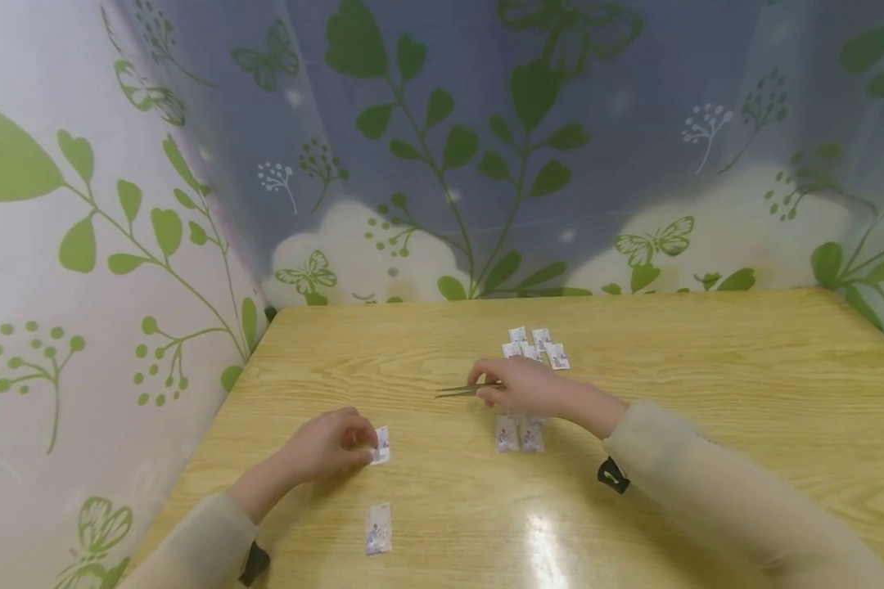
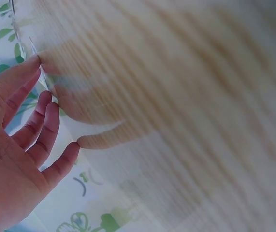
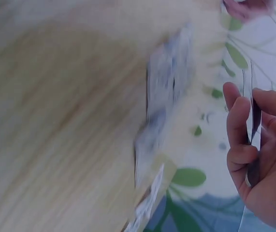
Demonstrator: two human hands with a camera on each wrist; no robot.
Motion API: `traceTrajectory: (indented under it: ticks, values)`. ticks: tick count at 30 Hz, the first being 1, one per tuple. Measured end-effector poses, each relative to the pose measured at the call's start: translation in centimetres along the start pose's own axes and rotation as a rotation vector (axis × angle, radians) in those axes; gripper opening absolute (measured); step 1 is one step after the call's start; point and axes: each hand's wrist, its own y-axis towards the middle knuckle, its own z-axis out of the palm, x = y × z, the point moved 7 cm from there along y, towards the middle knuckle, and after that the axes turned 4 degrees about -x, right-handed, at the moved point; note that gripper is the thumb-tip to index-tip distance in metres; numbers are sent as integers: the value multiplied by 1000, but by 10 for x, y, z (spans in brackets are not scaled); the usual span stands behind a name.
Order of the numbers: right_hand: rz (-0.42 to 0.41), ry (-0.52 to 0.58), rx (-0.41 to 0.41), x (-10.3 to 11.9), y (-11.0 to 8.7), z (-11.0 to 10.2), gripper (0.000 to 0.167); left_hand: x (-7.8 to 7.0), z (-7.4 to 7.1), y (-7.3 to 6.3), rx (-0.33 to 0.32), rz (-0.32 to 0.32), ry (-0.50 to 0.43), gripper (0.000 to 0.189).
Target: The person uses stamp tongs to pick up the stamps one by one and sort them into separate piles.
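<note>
My left hand (image 1: 333,446) has thumb and forefinger at the left edge of a small white printed packet (image 1: 383,446), pinching it close over the table. The other fingertips of that hand (image 2: 36,125) come down at the wood in the left wrist view. A pair of metal tweezers (image 1: 453,392) is held in my right hand (image 1: 523,384), tips pointing left. From the right wrist, the tweezers (image 3: 255,113) show between thumb and fingers, with nothing between the tips. Another packet (image 1: 378,529) lies nearer, below the left hand.
Beyond the right hand lies a group of several similar packets (image 1: 557,356). Nearer, two more packets (image 1: 507,433) lie side by side, partly under the right wrist. The wooden table (image 1: 670,368) meets a leaf-patterned curtain (image 1: 633,164) at its back and left.
</note>
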Motion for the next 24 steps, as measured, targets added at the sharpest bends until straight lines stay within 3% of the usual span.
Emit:
traceTrajectory:
  ticks: [11,24]
  values:
    - [-26,-44,59,23,28,38,17,1,0,0,-4,7,4,9]
    - [-11,-100,96,36,46,58,15,-1,-1,-1,-6,25,1,10]
